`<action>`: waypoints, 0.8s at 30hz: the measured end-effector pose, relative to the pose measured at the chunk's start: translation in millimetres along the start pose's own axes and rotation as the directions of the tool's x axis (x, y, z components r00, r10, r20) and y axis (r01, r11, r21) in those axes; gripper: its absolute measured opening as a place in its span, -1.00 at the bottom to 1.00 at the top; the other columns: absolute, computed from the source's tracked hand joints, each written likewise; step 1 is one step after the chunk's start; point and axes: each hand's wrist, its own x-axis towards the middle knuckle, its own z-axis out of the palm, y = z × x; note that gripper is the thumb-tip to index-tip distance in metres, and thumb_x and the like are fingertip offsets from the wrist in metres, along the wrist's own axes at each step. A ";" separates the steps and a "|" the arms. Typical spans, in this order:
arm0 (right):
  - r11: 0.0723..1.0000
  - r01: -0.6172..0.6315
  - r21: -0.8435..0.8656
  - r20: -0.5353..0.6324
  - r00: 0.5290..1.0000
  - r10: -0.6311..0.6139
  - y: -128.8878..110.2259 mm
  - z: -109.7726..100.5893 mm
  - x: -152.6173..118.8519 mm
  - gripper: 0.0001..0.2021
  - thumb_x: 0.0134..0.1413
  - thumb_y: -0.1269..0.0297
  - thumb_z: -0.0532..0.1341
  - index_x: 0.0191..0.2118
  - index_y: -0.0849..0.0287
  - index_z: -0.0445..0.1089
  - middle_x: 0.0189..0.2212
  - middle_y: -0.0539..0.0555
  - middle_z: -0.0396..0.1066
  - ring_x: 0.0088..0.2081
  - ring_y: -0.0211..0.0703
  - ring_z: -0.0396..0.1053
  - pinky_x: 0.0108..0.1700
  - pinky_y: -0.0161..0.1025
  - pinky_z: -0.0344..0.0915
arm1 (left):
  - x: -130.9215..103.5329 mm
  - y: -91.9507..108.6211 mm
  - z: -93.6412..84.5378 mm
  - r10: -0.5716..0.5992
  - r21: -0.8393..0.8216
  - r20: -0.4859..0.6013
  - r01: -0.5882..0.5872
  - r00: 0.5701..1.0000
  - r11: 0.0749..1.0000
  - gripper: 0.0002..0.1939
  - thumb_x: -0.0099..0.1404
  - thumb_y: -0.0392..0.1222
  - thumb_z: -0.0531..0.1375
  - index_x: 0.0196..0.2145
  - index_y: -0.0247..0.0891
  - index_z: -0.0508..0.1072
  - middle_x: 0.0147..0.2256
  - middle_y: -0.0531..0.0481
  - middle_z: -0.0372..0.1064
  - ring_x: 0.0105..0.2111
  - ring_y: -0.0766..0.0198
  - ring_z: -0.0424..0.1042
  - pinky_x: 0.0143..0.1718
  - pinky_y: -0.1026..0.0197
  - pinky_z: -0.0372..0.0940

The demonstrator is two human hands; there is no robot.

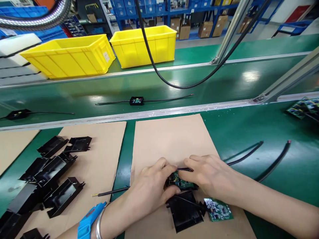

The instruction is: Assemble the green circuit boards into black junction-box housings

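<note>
Over the cardboard, my left hand [159, 181] has its thumb and fingers closed around the left end of a green circuit board [183, 182] with a dark edge, which appears to sit in a black case. My right hand [208, 174] is bent over the board's right end, its fingertips beside a short piece of black cable [184, 169]; they partly cover the board. Just below lies an open black plastic case [186, 212], with a second circuit board [219, 209] to its right. A black cable [112, 192] with a bare tip emerges left of my left wrist.
Several black cases [53, 167] lie on the left cardboard [99, 146]. Thick black cables [274, 162] extend on the right. Beyond the metal rail [159, 113] is a wired board in a case [136, 101]. Yellow bins [144, 46] stand behind; a black cable [179, 87] hangs in front.
</note>
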 end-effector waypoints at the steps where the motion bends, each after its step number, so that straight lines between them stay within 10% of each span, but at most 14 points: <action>1: 1.000 -0.012 -0.001 0.006 1.000 0.012 0.2 2.6 0.8 -0.94 0.11 0.34 0.24 -0.34 0.10 0.32 -0.39 0.00 0.31 -0.41 -0.17 0.20 -0.44 -0.20 -0.14 | 0.1 0.4 0.3 0.004 0.017 0.009 -0.004 1.000 1.000 -0.60 0.26 -0.17 0.27 0.06 -0.11 0.37 -0.08 -0.03 0.34 -0.20 0.13 0.47 -0.19 0.11 0.39; 11: 0.995 -0.095 -0.041 -0.016 0.995 0.095 -9.3 10.2 8.3 -0.86 0.05 0.51 0.24 -0.33 0.10 0.38 -0.37 0.04 0.27 -0.31 -0.09 0.22 -0.34 -0.19 0.04 | -3.6 -8.9 -6.5 -0.001 -0.107 0.042 0.005 0.999 0.994 -0.52 0.22 -0.25 0.27 0.09 -0.17 0.32 -0.03 -0.07 0.39 -0.09 0.11 0.44 -0.09 0.12 0.34; 15: 0.997 -0.075 0.026 0.004 0.997 0.075 -9.7 9.4 11.1 -0.85 0.07 0.55 0.22 -0.38 0.14 0.37 -0.35 0.04 0.28 -0.32 -0.13 0.22 -0.38 -0.20 0.02 | -4.9 -11.6 -17.1 -0.096 -0.050 0.140 0.104 0.986 0.993 -0.88 0.24 -0.34 0.15 -0.27 -0.19 0.42 -0.32 0.06 0.47 -0.31 0.19 0.45 -0.28 0.20 0.26; 24: 0.990 -0.092 0.106 0.016 0.996 0.091 -6.2 12.3 10.4 -0.87 0.10 0.52 0.22 -0.39 0.16 0.37 -0.34 0.04 0.29 -0.31 -0.14 0.23 -0.40 -0.22 0.03 | -2.2 18.0 -1.9 -0.150 0.128 0.044 0.144 0.988 0.981 -0.68 0.41 -0.24 -0.10 -0.46 -0.22 0.31 -0.54 0.01 0.37 -0.54 0.23 0.36 -0.48 0.19 0.10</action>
